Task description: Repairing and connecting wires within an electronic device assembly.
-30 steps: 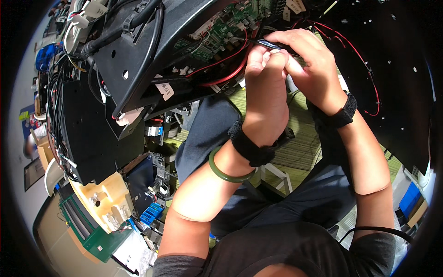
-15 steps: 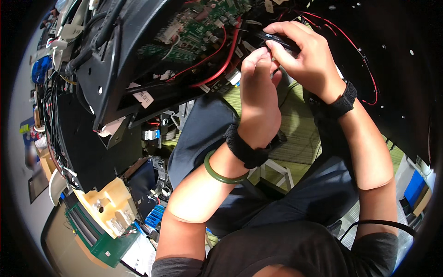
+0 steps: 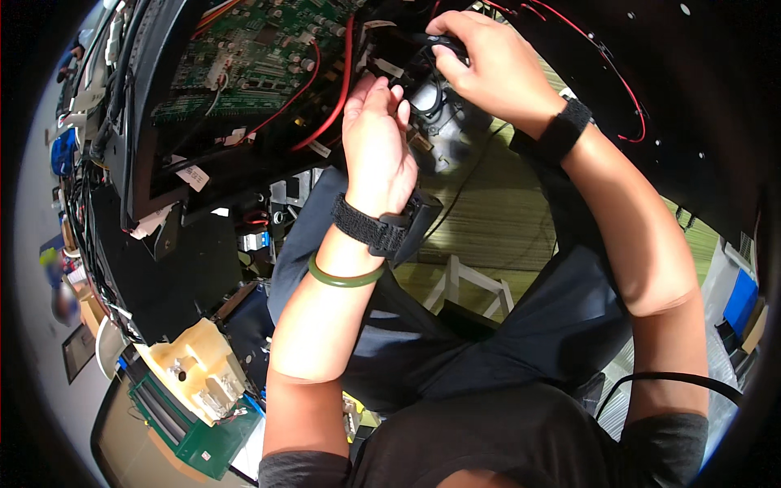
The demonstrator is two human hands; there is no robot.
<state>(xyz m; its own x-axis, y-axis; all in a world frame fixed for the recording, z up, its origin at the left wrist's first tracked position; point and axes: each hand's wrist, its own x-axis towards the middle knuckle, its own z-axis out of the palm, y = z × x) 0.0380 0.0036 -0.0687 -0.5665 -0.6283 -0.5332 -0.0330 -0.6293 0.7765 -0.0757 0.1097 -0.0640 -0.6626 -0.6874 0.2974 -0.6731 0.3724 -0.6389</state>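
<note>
My right hand (image 3: pixel 492 69) is closed round a small black object (image 3: pixel 447 45), held between thumb and fingers; its exact kind is unclear. Lower and to the left, my left hand (image 3: pixel 378 134) reaches up with bunched fingers to the dark wiring inside a black metal enclosure (image 3: pixel 134 106). What its fingertips grip cannot be made out. Between the hands a black cable (image 3: pixel 438 104) curves, close to a white paper tag (image 3: pixel 387 67). A green circuit board (image 3: pixel 252 69) sits left of my left hand, with a thick red cable (image 3: pixel 346 77) running down past it.
A black panel (image 3: pixel 651 89) with holes and a thin red wire (image 3: pixel 606 49) stands at the right. Bundled black cables (image 3: pixel 93 236) hang at the left. A cream moulded part (image 3: pixel 191 362) lies on a green case (image 3: pixel 203 447). A white frame (image 3: pixel 472 281) stands below, between my legs.
Both hands have shifted left in view and drawn apart, the right one staying on the black object. My view has turned, so more of the circuit board and the cable between the hands shows.
</note>
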